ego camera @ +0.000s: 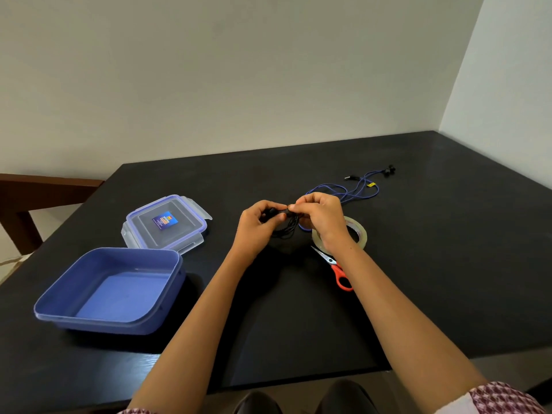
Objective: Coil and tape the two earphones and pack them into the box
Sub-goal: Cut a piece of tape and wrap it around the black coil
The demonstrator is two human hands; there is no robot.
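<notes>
The black earphone (287,227) hangs between both grips above the middle of the desk (448,264), its bundle running left to right. The left hand (257,222) clasps one end and the right hand (321,215) pinches the other. The tape roll (360,231) lies just under the right wrist, nearer that hand. Fingers hide the coil's turns. The blue earphone (361,186) lies loose, far right.

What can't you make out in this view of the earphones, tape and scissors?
Head view:
- black earphones: mostly inside the left hand and right hand; coil count unclear.
- tape roll: near side behind the right wrist.
- scissors: part of the handles behind the right forearm.
- lid label: too small to read.
</notes>
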